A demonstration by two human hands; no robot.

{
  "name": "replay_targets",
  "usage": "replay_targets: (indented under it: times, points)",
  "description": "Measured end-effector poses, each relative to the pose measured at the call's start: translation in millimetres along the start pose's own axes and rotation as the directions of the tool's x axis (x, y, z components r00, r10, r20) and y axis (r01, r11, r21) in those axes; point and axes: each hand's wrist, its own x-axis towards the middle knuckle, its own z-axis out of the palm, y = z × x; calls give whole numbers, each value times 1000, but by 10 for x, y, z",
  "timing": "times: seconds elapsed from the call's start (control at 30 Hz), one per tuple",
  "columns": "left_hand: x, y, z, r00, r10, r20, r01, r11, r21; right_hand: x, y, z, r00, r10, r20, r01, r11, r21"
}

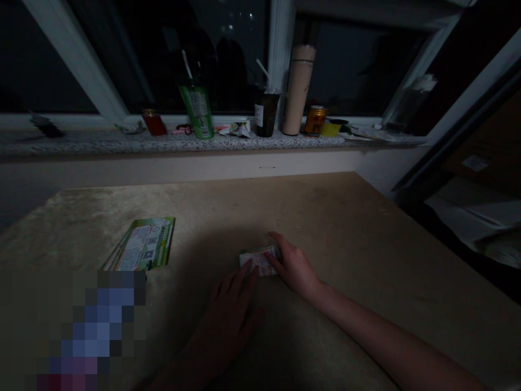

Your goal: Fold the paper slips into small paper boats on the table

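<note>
A small folded leaflet (260, 267), white with orange and blue print and a hint of green at its far edge, lies on the table in front of me. My right hand (296, 264) grips its right end, thumb on top and fingers round the far side. Over the near left part, my left hand (232, 304) rests its fingertips on the paper, fingers stretched and slightly apart. To the left, a fanned stack of green and white leaflets (148, 244) lies flat on the table.
The brown table (325, 217) reaches to the wall. Along the granite windowsill (142, 142) stand a red jar (154, 124), a green cup (198, 111), a dark cup (266, 114), a beige thermos (298, 92) and an orange can (315, 121). A pixelated patch hides the lower left.
</note>
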Motion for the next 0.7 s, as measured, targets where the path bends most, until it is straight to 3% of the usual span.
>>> replay_targets:
  times: [0.3,0.5,0.7]
  points:
    - [96,21,-8,997,-58,-46,58,998,4,-33,-15,-38,999,-33,-26,33,999,0]
    - [99,50,-3,997,-76,1,76,994,75,-45,-16,-32,998,-39,42,43,996,-83]
    - [65,52,13,997,-67,-40,73,985,157,-49,-39,-22,995,-75,64,82,989,-125]
